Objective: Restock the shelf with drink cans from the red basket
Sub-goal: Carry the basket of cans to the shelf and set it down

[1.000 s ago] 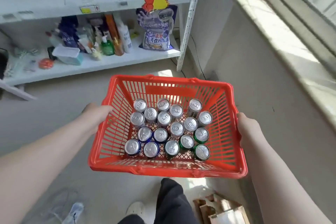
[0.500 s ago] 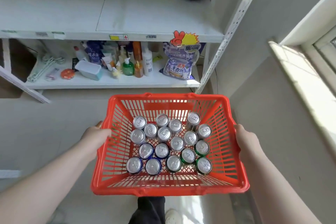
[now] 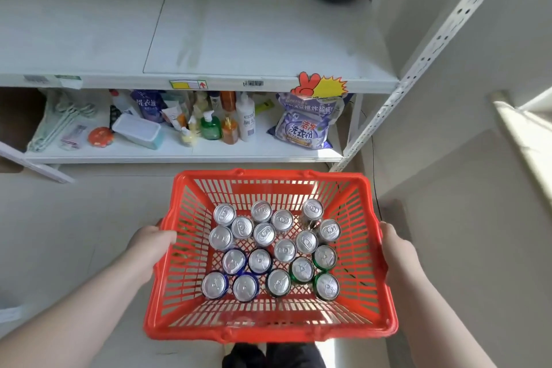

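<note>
Red basket [image 3: 363, 236] of upright drink cans [image 3: 264, 233], both hands' fingers [image 3: 167, 236] gripping its sides

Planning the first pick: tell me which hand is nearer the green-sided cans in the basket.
Right. The right hand grips the red basket's right rim, beside the green-sided cans; the left hand holds the opposite rim, across the other cans.

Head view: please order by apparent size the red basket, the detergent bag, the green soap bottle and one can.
1. red basket
2. detergent bag
3. green soap bottle and can: alike; the can is nearer, so unsure.
</note>
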